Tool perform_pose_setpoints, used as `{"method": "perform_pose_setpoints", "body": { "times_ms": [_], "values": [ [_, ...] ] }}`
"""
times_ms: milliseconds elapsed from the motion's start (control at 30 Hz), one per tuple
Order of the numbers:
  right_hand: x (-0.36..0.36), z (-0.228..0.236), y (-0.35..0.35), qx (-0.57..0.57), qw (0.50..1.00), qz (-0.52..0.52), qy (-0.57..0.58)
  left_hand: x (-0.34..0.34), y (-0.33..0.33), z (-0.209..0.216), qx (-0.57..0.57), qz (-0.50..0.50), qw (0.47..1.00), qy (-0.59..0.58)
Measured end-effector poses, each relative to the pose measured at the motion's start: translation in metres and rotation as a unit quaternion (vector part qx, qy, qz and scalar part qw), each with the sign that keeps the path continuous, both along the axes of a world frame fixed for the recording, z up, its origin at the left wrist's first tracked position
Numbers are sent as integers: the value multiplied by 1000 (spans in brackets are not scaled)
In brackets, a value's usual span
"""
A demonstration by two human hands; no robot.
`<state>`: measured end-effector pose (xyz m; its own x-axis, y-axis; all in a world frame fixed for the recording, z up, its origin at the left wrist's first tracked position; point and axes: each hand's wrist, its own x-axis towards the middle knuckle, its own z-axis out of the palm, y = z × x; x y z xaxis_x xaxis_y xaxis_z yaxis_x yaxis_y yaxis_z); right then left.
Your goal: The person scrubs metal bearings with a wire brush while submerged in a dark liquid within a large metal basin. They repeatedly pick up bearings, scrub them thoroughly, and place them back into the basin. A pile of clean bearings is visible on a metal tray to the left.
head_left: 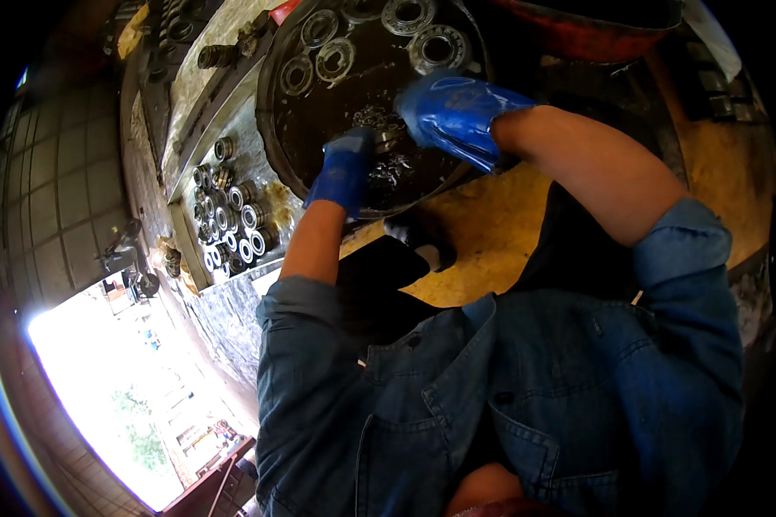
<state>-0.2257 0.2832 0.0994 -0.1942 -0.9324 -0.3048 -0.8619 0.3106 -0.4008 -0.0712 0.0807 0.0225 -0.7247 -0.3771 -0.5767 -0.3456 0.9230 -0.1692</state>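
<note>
My left hand (347, 168), in a blue rubber glove, is closed at the edge of a metal bearing (390, 140) low in a round dark basin (272, 138). Only part of that bearing shows, and the liquid around it is stirred and glinting. To its right my right hand (453, 114), also gloved in blue, reaches over the basin close to the bearing. Its fingertips are blurred and dark, so their grip does not show. Several bearing rings lie at the basin's far side, among them a large bearing (438, 49) and a thinner ring (334, 60).
Left of the basin, a metal tray (248, 129) carries several small bearings (224, 215). A red-rimmed vessel (595, 47) stands at the far right. Beneath the basin is a yellowish surface (487, 233), and a bright doorway (103, 388) opens at the lower left.
</note>
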Motion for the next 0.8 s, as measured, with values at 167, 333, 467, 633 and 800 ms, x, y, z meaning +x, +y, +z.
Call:
{"method": "perform_pose_setpoints", "body": {
  "times_ms": [167,333,467,633,800],
  "values": [
    [3,-9,-4,-32,999,3,43,-3,1,2,136,218,966,39],
    [-9,-40,2,30,1000,3,1,-5,11,7,36,48,997,53],
    [1,-30,13,-118,992,29,-35,-2,8,14,36,27,999,8],
    [-1,-26,10,-116,992,21,-38,17,1,-1,146,22,967,207],
    [3,5,22,-61,997,34,-37,-2,11,12,31,3,999,11]
  ]
}}
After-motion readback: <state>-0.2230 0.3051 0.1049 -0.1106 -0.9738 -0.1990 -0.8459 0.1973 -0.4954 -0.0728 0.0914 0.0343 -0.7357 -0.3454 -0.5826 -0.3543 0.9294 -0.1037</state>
